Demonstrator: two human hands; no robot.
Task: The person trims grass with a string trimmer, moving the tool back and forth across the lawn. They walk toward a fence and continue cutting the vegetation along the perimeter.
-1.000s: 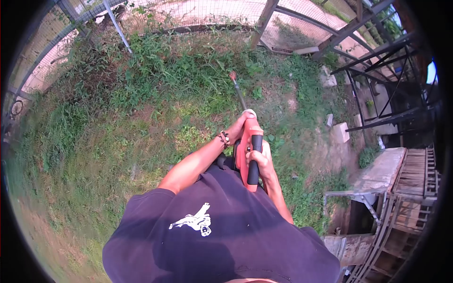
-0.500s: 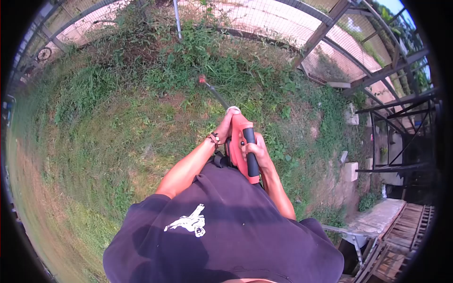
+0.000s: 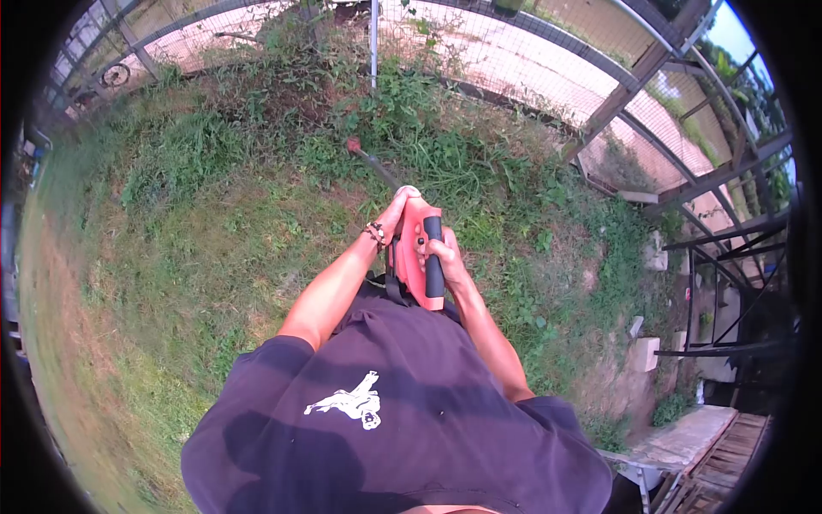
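A red string trimmer (image 3: 413, 272) extends forward from my waist over the grass. My left hand (image 3: 396, 212), with a beaded bracelet at the wrist, is closed around the front of its body where the shaft (image 3: 378, 169) begins. Around the black rear handle (image 3: 434, 281) wrap the fingers of my right hand (image 3: 445, 254). At the far end of the shaft, the small red cutting head (image 3: 353, 145) hangs low over the weeds. A black strap (image 3: 392, 276) runs beside the trimmer body, near my shirt.
Tall weeds (image 3: 402, 111) grow along a wire mesh fence (image 3: 548, 56) ahead, with a thin pale pole (image 3: 373, 43) among them. On the right are wooden fence beams (image 3: 638, 77), a white block (image 3: 646, 354) and a dark metal frame (image 3: 728, 283). A wheel (image 3: 115, 75) stands far left.
The trimmer and both hands have shifted a little left, the cutting head swinging left too. The fence and surroundings have slid right and slightly down in view. Both hands keep their grip.
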